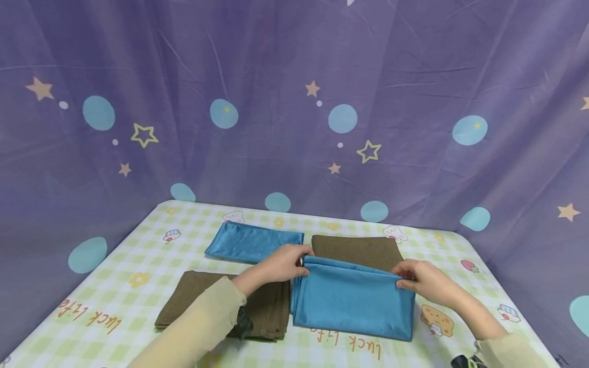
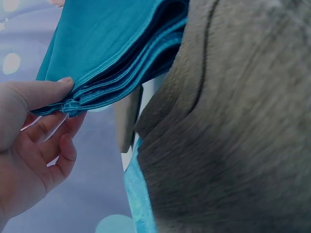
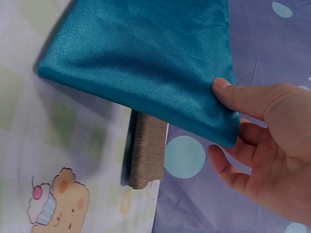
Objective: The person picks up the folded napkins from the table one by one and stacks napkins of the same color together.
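A shiny teal-blue cloth, folded into a wide rectangle (image 1: 354, 296), is stretched between the person's two hands, just to the right of the near stack of folded brown cloth (image 1: 268, 309). The person's left hand (image 1: 286, 263) pinches its upper left corner, thumb on top and fingers beneath, near the stack's back right corner. The right hand (image 1: 425, 278) pinches the upper right corner, thumb on the front face and fingertips behind, well to the right of the stack.

The blue cloth has a satiny sheen and a fine ribbed weave. Its front panel hangs smooth, with soft creases, sloping down from the raised top edge; I cannot tell how much of the lower edge rests on the table. At the left end several layers lie one over another, their stitched edges showing and gaping apart further along. The right end is a plain, rounded fold.

Behind the brown stack lies a second folded blue cloth, a smaller-looking glossy rectangle (image 1: 255, 243), and behind it to the right is a flat rectangle of brown cloth (image 1: 356, 250), partly hidden by the held one. The stack itself shows many layers at its right edge, and the left pale yellow sleeve (image 1: 198, 322) crosses over it. Beneath it spreads a green-and-white checked tablecloth (image 1: 106, 286), and far beyond hangs a purple curtain with stars and blue spots (image 1: 276, 61).
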The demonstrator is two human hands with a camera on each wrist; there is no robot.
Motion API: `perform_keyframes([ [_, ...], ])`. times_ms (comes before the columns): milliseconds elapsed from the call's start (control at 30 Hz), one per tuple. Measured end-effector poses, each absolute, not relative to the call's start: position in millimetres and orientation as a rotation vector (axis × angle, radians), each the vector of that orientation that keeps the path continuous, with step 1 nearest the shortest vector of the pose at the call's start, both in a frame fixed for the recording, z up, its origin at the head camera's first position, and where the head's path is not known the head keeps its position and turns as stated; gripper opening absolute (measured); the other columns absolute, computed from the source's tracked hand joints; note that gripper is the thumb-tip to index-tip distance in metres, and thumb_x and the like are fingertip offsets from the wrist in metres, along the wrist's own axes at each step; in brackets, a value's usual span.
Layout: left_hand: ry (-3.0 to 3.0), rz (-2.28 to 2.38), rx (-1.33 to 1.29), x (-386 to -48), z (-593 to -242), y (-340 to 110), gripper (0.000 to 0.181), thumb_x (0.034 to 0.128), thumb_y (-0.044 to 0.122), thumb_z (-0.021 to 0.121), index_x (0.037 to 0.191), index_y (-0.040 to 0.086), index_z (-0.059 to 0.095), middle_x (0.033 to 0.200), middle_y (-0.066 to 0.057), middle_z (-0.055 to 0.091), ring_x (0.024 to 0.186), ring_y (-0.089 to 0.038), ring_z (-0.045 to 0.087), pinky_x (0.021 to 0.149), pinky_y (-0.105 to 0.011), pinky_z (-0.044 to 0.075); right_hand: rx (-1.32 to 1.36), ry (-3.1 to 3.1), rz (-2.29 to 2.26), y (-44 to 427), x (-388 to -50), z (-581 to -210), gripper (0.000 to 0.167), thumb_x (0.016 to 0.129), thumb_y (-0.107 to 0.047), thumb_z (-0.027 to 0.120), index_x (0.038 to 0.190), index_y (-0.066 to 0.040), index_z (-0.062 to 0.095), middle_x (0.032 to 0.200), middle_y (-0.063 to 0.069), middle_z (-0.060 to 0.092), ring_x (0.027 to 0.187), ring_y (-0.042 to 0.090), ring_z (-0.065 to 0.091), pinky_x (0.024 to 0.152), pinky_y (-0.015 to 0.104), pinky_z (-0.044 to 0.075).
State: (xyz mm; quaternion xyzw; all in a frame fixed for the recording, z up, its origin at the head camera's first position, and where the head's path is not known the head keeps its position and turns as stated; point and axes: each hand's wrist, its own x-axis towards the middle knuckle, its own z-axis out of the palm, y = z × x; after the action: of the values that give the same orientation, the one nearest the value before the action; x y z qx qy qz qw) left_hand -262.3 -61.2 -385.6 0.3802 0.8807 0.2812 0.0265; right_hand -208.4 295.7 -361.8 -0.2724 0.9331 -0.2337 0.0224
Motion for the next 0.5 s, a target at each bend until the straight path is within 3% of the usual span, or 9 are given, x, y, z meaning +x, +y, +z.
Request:
perform_keyframes([
  [167, 2.740, 0.868, 1.158, -264, -379, -62, 0.025, 0.0904, 0.009, 0.073, 0.114, 0.007, 0.064, 0.088, 0.002, 0.061, 0.070, -0.011, 0.053, 0.063, -0.030, 0.044, -0.853, 2.915, -0.710, 295, -208, -355, 0.013, 0.089, -0.011, 0.072, 0.101, -0.007, 0.070, 0.085, -0.009, 0.061, 0.071, 0.002, 0.051, 0.061, 0.028, 0.046],
  [500, 2.762, 0.883, 1.138, -267, -370, -63, 0.024, 0.0914, 0.010, 0.072, 0.114, 0.009, 0.064, 0.095, 0.001, 0.065, 0.077, -0.011, 0.058, 0.065, -0.029, 0.048, -0.890, 3.040, -0.625, 292, -212, -344, 0.011, 0.087, -0.007, 0.073, 0.096, -0.012, 0.069, 0.086, -0.011, 0.060, 0.076, 0.005, 0.055, 0.066, 0.031, 0.049],
])
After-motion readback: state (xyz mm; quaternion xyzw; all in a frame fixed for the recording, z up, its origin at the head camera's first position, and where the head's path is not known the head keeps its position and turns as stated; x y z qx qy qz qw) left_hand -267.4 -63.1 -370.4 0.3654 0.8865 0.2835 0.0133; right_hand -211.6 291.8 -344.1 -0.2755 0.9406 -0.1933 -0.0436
